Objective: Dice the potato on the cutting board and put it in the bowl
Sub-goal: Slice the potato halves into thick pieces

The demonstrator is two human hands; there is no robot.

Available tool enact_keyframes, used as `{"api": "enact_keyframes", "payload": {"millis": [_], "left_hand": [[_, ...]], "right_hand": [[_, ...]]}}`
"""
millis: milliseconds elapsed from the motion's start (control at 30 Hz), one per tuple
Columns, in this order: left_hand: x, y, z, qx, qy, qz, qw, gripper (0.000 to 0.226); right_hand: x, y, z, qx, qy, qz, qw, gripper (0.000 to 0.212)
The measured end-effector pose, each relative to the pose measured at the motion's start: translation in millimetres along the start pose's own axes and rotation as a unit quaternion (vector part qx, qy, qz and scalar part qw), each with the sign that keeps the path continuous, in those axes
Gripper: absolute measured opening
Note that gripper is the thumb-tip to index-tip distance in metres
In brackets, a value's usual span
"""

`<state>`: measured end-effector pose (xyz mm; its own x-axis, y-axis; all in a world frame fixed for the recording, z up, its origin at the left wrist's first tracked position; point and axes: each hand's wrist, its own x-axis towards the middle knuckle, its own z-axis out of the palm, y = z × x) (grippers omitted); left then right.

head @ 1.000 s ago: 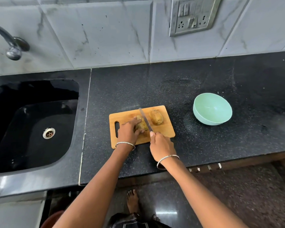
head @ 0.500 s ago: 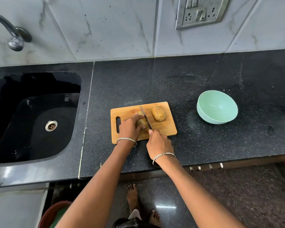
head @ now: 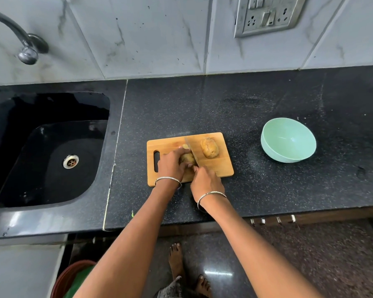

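Left hand (head: 171, 167) around one potato half (head: 187, 158), right hand (head: 205, 182) around the knife (head: 191, 151) (other half (head: 210, 147) alongside)

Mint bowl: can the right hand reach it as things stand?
Probably yes. The mint bowl sits right of the cutting board, and nothing stands on the countertop between them. But the right hand grips the knife, blade down at the potato piece, so it isn't free yet.

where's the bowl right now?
Head view, right side: the mint bowl sits empty on the black counter, to the right of the cutting board and not touching it.
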<state>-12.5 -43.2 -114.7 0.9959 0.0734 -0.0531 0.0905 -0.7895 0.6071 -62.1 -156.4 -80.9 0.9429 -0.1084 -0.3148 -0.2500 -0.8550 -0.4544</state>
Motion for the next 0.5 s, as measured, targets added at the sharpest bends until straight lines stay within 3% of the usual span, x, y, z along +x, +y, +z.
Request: {"api": "enact_keyframes", "payload": {"millis": [500], "left_hand": [[5.9,-2.7,-4.5,-0.031,-0.004,0.004,1.000,0.042]], "right_hand": [[-33.4,17.8,-8.3,-0.040,-0.009,0.013,0.999,0.044]]}}
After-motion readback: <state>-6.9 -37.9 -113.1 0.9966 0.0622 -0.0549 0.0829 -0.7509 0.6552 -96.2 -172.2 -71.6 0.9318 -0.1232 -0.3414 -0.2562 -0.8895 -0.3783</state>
